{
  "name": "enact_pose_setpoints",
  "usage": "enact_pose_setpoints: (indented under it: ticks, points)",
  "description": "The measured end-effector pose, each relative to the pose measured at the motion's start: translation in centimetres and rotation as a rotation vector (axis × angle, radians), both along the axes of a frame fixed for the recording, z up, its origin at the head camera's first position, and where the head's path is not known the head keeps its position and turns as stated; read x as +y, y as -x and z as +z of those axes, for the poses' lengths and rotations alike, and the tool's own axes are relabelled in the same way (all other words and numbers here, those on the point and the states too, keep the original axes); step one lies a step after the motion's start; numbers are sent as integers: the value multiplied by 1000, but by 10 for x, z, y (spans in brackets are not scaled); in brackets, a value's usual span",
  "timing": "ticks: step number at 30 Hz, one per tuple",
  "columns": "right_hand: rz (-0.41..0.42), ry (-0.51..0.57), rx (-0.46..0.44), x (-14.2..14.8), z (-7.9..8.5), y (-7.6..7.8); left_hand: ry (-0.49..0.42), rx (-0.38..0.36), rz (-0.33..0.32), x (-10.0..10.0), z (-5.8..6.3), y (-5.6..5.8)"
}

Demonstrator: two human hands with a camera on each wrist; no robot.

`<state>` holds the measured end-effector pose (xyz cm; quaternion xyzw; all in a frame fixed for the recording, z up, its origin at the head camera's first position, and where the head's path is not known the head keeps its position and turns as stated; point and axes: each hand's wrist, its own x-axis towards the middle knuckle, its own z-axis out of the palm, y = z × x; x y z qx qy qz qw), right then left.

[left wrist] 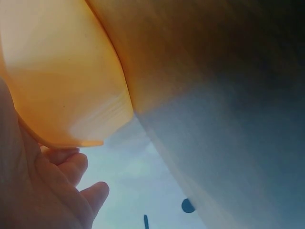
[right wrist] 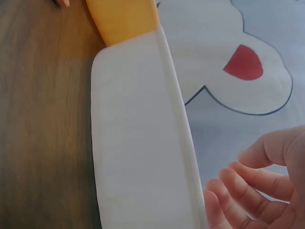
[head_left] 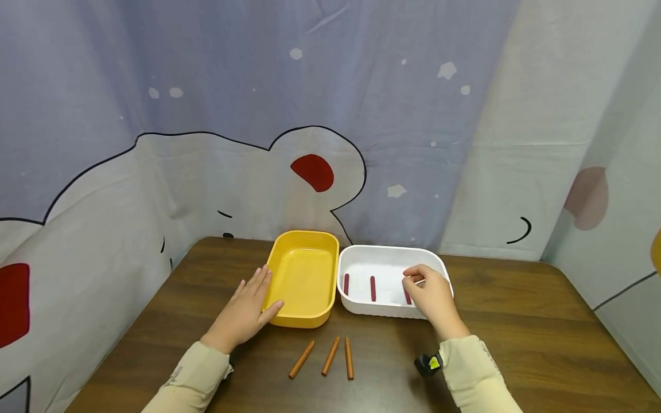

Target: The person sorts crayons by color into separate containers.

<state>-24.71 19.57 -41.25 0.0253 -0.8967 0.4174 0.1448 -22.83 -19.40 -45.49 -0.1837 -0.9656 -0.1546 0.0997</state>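
My left hand [head_left: 247,312] lies with extended fingers along the left rim of a yellow plastic tray [head_left: 302,269]. In the left wrist view, its fingertips touch the tray's edge from outside. My right hand [head_left: 432,293] is over the right end of a white tray [head_left: 384,261], fingers loosely bent. The right wrist view shows a gap between thumb and fingers, with nothing held. Below that hand lies a dark red stick [head_left: 406,295], partly hidden. Two more dark red sticks, one at the left [head_left: 346,284] and another mid-tray [head_left: 373,288], rest in the white tray.
Three brown sticks with narrowed tips [head_left: 331,356] lie on the wooden table [head_left: 496,344] in front of the trays. The two trays stand side by side. A printed curtain [head_left: 403,115] hangs behind the table's far edge.
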Motion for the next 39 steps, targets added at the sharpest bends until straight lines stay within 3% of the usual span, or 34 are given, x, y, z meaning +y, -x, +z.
enact_pose_setpoints:
  ticks: [11, 20, 29, 39]
  points:
    - [40, 49, 83, -18, -6, -31, 4, -4, 0, 0, 0, 0]
    - [116, 101, 42, -37, -12, -46, 9, 1, 0, -1, 0, 0]
    - [230, 122, -55, -53, -19, -55, 0, -4, -1, -1, -2, 1]
    - [331, 50, -68, -70, -30, -65, -10, -14, -2, -1, -2, 1]
